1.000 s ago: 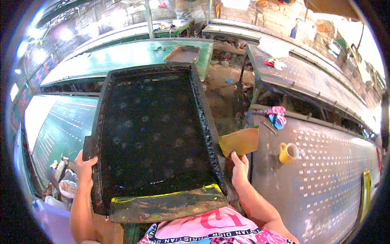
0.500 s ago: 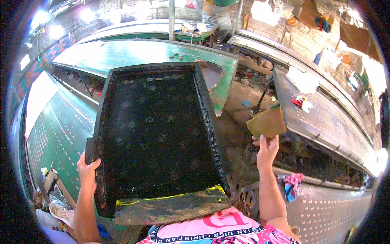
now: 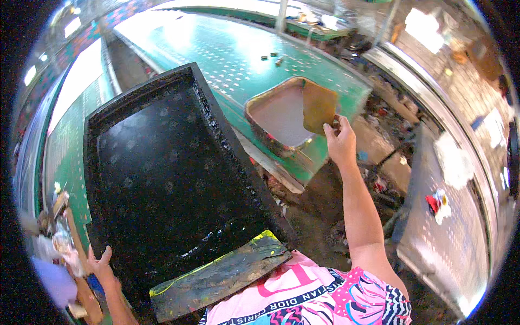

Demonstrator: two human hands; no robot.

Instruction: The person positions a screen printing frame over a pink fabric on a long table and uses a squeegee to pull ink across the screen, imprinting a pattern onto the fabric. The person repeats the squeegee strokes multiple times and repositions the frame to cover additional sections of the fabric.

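Just right of the tub (image 3: 265, 137), the right hand (image 3: 342, 143) is pinching a tan card (image 3: 319, 107), the left hand (image 3: 102, 266) clasping a black frame (image 3: 223, 127).

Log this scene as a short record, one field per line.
Left hand: grips the black frame at its left edge
Right hand: holds a flat tan card by its lower right edge
Near edge of frame: board with yellow streaks
Basin: on green table, greyish contents; card overlaps its right end in view, contact unclear
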